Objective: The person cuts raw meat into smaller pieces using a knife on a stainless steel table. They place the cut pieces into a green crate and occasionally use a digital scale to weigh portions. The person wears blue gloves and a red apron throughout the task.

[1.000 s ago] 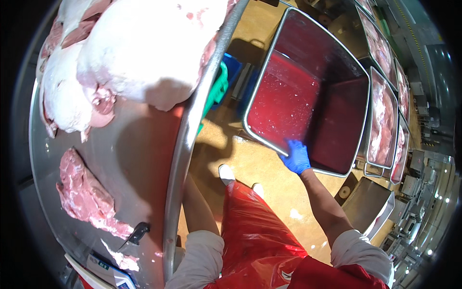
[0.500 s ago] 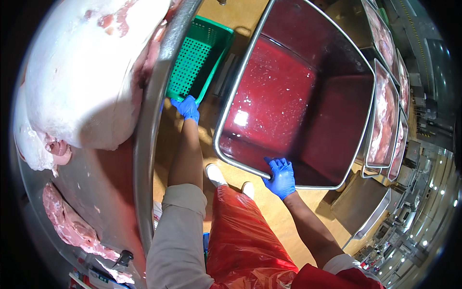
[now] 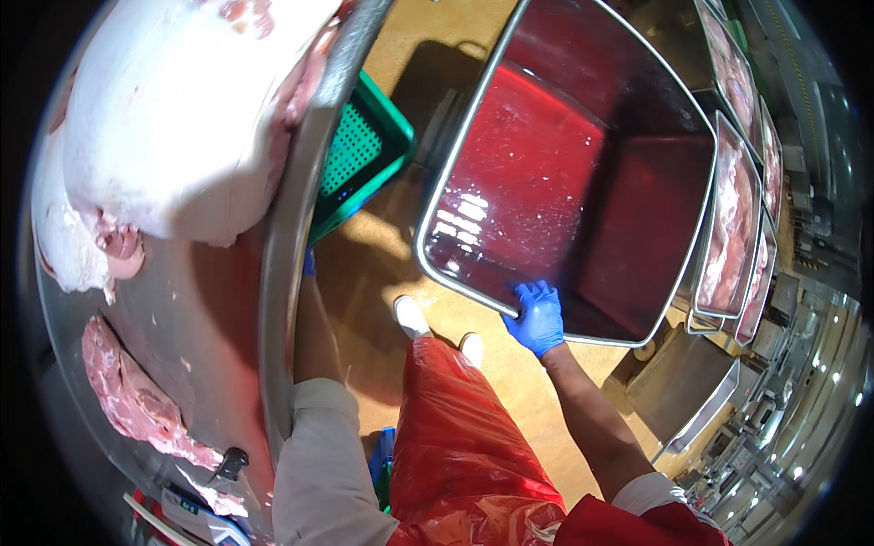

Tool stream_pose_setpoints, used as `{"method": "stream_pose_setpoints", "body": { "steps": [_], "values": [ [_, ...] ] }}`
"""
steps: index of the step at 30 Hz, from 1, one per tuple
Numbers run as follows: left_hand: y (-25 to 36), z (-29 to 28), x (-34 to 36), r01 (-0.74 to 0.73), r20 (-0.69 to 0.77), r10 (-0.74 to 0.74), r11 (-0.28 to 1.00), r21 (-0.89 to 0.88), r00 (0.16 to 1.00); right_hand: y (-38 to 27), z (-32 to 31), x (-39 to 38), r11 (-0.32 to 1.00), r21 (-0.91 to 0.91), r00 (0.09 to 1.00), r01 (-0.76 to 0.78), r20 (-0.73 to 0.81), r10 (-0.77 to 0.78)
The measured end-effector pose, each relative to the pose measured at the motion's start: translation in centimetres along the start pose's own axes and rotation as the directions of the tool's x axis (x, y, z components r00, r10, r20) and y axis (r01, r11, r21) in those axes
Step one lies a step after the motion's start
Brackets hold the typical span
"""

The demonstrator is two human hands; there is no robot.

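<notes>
My right hand (image 3: 537, 317), in a blue glove, grips the near rim of a large steel bin (image 3: 564, 182) whose inside is wet and red. My left forearm reaches up along the edge of the steel table (image 3: 209, 309). Only a sliver of the blue glove of my left hand (image 3: 309, 263) shows beside the table rim, so its grip is hidden. A green plastic crate (image 3: 360, 164) stands on the floor just beyond that hand, between the table and the bin. I wear a red apron (image 3: 464, 437).
A big pale slab of meat (image 3: 173, 118) and a smaller pink cut (image 3: 127, 391) lie on the table, with a dark knife handle (image 3: 232, 462) near its front edge. Trays of meat (image 3: 728, 209) line the right side. A steel cart (image 3: 683, 391) stands at lower right.
My left hand has dropped from the green crate to the table rim and is now mostly hidden. My right hand stays on the bin's rim, and the bin looks nearer.
</notes>
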State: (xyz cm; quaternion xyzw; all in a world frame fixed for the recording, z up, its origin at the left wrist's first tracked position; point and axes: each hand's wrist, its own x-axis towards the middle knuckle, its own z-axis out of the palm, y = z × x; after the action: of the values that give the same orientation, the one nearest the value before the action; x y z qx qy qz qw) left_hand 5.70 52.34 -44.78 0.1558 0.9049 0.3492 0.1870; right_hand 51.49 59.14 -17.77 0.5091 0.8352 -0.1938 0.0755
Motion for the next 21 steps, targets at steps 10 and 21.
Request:
{"method": "stream_pose_setpoints", "body": {
  "steps": [10,21],
  "values": [
    [-18.2,-15.8,-20.1,0.300,-0.159,-0.271,0.932,0.204,0.949,-0.9,0.2,0.1,0.998,-0.025,0.996,0.056,-0.073,-0.058],
    [-19.6,-9.9,-49.3,0.809,-0.282,-0.762,0.577,0.112,0.583,-1.0,1.4,-0.2,0.989,-0.090,0.988,0.117,-0.091,-0.126]
  ]
}}
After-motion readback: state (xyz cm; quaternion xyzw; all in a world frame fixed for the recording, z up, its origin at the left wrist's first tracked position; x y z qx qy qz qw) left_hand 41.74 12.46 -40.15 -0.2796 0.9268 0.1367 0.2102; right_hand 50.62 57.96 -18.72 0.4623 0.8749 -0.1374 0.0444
